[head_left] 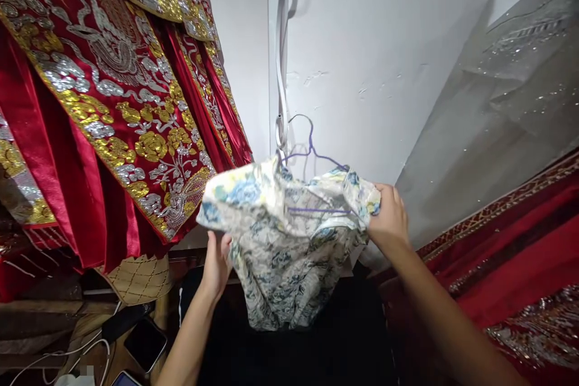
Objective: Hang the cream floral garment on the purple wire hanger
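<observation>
A white garment with blue and yellow flower print (284,241) hangs bunched on a purple wire hanger (312,154), held up in front of a white wall. My right hand (389,214) grips the garment's right shoulder, over the hanger's end. My left hand (217,262) holds the cloth from underneath at its lower left edge. The hanger's hook pokes up above the fabric, beside a white strap (281,72) that hangs down the wall.
Red robes with gold and silver embroidery (113,90) hang at the left. A grey sequinned garment (506,90) and more red cloth (511,259) fill the right. Below left lie a phone (145,344), white cables (81,353) and a woven item (140,277).
</observation>
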{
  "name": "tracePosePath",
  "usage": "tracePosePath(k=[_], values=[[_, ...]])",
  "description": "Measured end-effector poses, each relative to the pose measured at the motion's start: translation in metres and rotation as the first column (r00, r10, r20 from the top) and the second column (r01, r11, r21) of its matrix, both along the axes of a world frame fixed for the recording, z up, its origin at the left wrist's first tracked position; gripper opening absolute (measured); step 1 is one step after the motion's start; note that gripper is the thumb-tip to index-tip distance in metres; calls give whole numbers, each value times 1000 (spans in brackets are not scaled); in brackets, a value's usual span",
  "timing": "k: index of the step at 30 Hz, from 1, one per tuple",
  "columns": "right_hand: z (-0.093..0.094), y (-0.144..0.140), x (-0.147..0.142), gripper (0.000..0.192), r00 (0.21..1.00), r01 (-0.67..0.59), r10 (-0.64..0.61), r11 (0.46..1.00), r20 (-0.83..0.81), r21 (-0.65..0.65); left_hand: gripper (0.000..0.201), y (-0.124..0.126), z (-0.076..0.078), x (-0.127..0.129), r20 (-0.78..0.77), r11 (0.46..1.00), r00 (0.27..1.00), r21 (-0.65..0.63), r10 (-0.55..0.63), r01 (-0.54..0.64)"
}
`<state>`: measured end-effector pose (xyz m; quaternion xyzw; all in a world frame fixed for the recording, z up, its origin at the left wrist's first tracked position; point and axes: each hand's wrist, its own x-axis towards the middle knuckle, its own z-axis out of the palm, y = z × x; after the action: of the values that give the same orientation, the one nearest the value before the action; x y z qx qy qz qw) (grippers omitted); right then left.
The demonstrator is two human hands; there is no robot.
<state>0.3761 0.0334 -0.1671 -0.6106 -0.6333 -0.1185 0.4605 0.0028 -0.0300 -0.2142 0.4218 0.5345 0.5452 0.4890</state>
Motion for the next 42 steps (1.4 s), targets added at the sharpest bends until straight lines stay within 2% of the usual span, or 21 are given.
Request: tracePosePath(k=[1, 3, 7, 10, 12, 14, 16, 18, 19, 22, 23, 24, 27, 28, 31, 33, 36, 38, 39, 40, 42], values=[[8, 3, 2, 48, 1000, 17, -17, 1000, -8, 0, 90, -4, -12, 0, 168, 996, 984, 69, -61, 50], [24, 9, -2, 51, 999, 30, -30, 1000, -24, -3, 91, -10, -32, 4, 254, 989, 966, 148, -55, 17], [44, 12, -32, 56, 999, -31, 32, 999, -40, 24, 69, -18, -40, 16, 65, 993, 997, 103, 47, -54], [42, -1, -52, 65, 996, -74, 77, 995, -44, 64, 57, -28, -41, 24, -5, 998, 1000, 60, 24, -24], [34, -18, -61, 72, 992, -120, 122, 989, -21, 84, 55, -36, -51, 28, 30, 996, 996, -12, 89, -89], [21, -39, -67, 69, 957, -289, 290, 955, 2, 69, 55, -43, -65, 33, 78, 981, 982, -97, 175, -167], [3, -59, -68, 49, 847, -529, 527, 848, -67, -21, 59, -49, -80, 39, 153, 978, 970, -122, 188, -171], [-21, -74, -66, 28, 726, -666, 620, 741, -297, -82, 65, -53, -90, 46, 228, 981, 958, -119, 175, -151], [-35, -79, -65, 22, 685, -675, 583, 734, -437, -77, 69, -55, -92, 49, 246, 979, 952, -131, 182, -154], [-77, -86, -68, 26, 586, -592, 350, 800, -731, -91, 76, -60, -91, 57, 248, 977, 953, -167, 173, -134], [-88, -87, -73, 31, 562, -608, 297, 781, -772, -142, 77, -61, -89, 59, 248, 980, 958, -170, 143, -103], [-97, -88, -79, 36, 542, -657, 268, 726, -796, -203, 78, -62, -86, 60, 250, 983, 962, -170, 112, -70], [-106, -90, -101, 43, 499, -812, 293, 486, -815, -323, 80, -65, -82, 62, 265, 983, 964, -180, 26, 23], [-104, -91, -108, 42, 499, -825, 319, 460, -806, -329, 82, -65, -82, 63, 271, 982, 962, -183, 7, 44], [-94, -92, -120, 40, 554, -787, 365, 521, -748, -329, 87, -63, -88, 66, 252, 977, 967, -213, 25, 31], [-91, -92, -120, 40, 584, -753, 350, 569, -732, -329, 83, -61, -96, 67, 187, 971, 975, -229, 118, -74], [-95, -93, -116, 39, 580, -731, 307, 605, -755, -315, 73, -57, -107, 68, -1, 921, 922, -48, 387, -387], [-99, -96, -117, 39, 551, -739, 288, 605, -783, -297, 70, -56, -109, 69, -138, 807, 801, 216, 583, -550], [-100, -97, -119, 40, 539, -747, 281, 596, -794, -296, 67, -56, -107, 71, -191, 767, 759, 339, 623, -544], [-100, -99, -122, 41, 534, -754, 275, 584, -800, -302, 62, -56, -104, 75, -246, 770, 759, 430, 603, -472], [-97, -103, -129, 44, 542, -772, 280, 539, -792, -338, 42, -56, -95, 85, -356, 853, 847, 483, 396, -196]])
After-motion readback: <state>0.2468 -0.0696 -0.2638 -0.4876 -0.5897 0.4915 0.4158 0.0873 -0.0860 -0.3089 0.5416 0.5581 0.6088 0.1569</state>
